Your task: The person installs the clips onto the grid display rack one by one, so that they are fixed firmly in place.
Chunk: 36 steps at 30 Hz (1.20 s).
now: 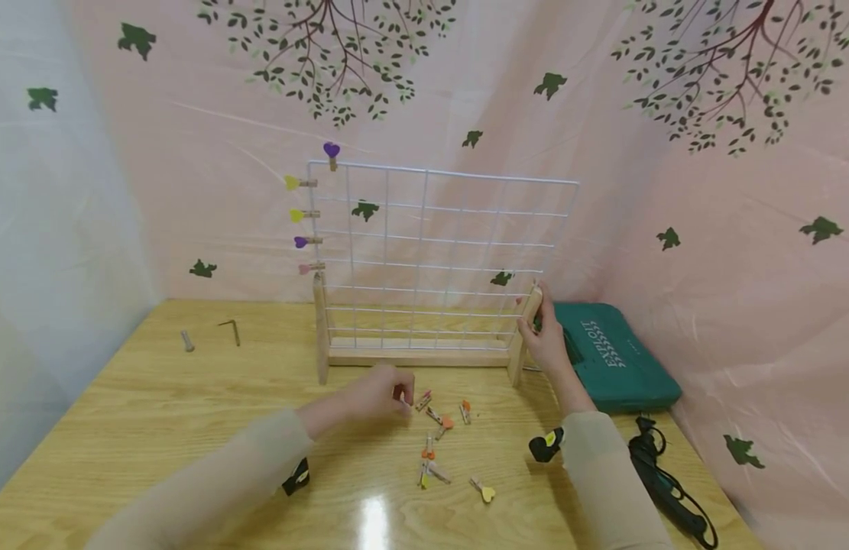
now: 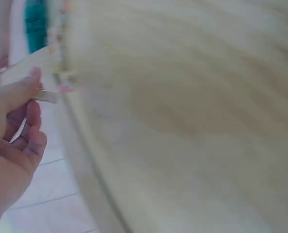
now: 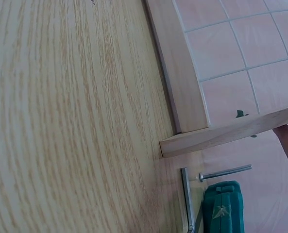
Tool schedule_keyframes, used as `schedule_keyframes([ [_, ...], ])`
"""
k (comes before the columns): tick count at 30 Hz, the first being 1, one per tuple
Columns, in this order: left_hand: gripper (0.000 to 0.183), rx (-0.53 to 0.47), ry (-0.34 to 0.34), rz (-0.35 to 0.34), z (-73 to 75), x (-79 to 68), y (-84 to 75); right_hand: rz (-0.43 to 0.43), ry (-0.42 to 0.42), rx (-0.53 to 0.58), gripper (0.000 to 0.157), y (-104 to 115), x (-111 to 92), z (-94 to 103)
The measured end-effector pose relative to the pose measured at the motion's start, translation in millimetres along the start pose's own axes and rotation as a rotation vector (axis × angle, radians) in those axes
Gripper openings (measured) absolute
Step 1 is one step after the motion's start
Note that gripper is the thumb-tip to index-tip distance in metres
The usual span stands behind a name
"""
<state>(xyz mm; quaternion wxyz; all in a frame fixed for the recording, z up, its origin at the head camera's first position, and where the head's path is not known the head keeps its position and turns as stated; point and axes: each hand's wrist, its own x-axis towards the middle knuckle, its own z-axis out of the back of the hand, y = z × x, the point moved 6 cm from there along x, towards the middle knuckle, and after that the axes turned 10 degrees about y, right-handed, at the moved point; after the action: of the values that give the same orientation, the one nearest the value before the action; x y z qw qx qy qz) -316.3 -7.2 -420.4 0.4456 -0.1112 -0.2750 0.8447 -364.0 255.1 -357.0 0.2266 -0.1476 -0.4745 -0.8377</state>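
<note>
While my left hand (image 1: 384, 389) pinched a clip (image 2: 47, 96) near the rack (image 1: 417, 357), I gripped its right post (image 3: 228, 132) with my right hand (image 1: 548, 340); picking-up seemed underway, next needing a steady lift.

White glare on tabletop (image 1: 374, 519), left-wrist view blurred

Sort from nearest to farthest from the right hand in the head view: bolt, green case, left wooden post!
1. Green case: just right of the right hand.
2. Left wooden post: to the left.
3. Bolt: farthest left.
</note>
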Motion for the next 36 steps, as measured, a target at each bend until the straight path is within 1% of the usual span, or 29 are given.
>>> schedule_keyframes([
  [2,0.016,0.001,-0.044,0.021,13.9,-2.6,-4.8,-0.008,0.004,0.002,0.07,0,0,-0.1],
  [4,0.014,-0.013,-0.071,0.06,29.6,-5.0,-10.6,-0.013,0.005,0.006,0.07,0,-1,0.1],
  [6,0.011,-0.049,-0.091,0.102,46.7,-6.9,-17.6,-0.014,0.007,0.007,0.07,0,-1,0.3],
  [7,0.009,-0.084,-0.1,0.115,55.9,-8.4,-21.5,-0.015,0.007,0.008,0.07,0,-1,0.0],
  [9,0.007,-0.152,-0.13,0.126,76.6,-11.0,-30.7,-0.011,0.005,0.002,0.069,0,0,-0.3],
  [10,0.006,-0.152,-0.154,0.135,88.8,-12.8,-36.4,-0.009,0.006,-0.001,0.069,0,0,-0.4],
  [11,0.006,-0.144,-0.19,0.121,102.6,-14.0,-43.1,-0.007,0.006,-0.005,0.07,0,0,-0.6],
  [13,0.007,-0.082,-0.271,0.099,131.5,-17.8,-57.8,-0.003,0.003,-0.013,0.07,0,0,-0.3],
  [16,0.01,0.074,-0.426,0.072,177.7,-24.7,-80.3,-0.003,0.003,-0.011,0.07,-1,0,-0.3],
  [17,0.012,0.096,-0.479,0.049,192.3,-26.8,-86.8,-0.003,0.0,-0.009,0.07,-1,0,-0.3],
  [20,0.015,0.117,-0.608,0.019,232.0,-32.4,-101.1,-0.003,-0.002,-0.003,0.071,-1,0,-0.8],
  [22,0.016,0.106,-0.687,0.004,255.2,-34.6,-106.7,-0.001,-0.004,-0.004,0.071,-1,0,-0.8],
  [24,0.019,0.097,-0.749,0.02,275.0,-34.6,-109.5,0.001,-0.006,-0.012,0.071,-1,-1,-0.3],
  [26,0.022,0.086,-0.796,0.059,291.4,-33.7,-109.9,-0.003,-0.006,-0.015,0.071,-1,-1,0.0],
  [29,0.026,0.068,-0.835,0.138,309.5,-30.6,-107.4,-0.013,-0.007,-0.013,0.071,0,-1,0.6],
  [32,0.027,0.035,-0.846,0.197,321.2,-25.9,-102.4,-0.018,-0.008,-0.009,0.07,0,0,0.5],
  [36,0.025,0.013,-0.827,0.248,329.2,-19.7,-95.5,-0.009,-0.006,-0.007,0.069,1,0,-0.5],
])
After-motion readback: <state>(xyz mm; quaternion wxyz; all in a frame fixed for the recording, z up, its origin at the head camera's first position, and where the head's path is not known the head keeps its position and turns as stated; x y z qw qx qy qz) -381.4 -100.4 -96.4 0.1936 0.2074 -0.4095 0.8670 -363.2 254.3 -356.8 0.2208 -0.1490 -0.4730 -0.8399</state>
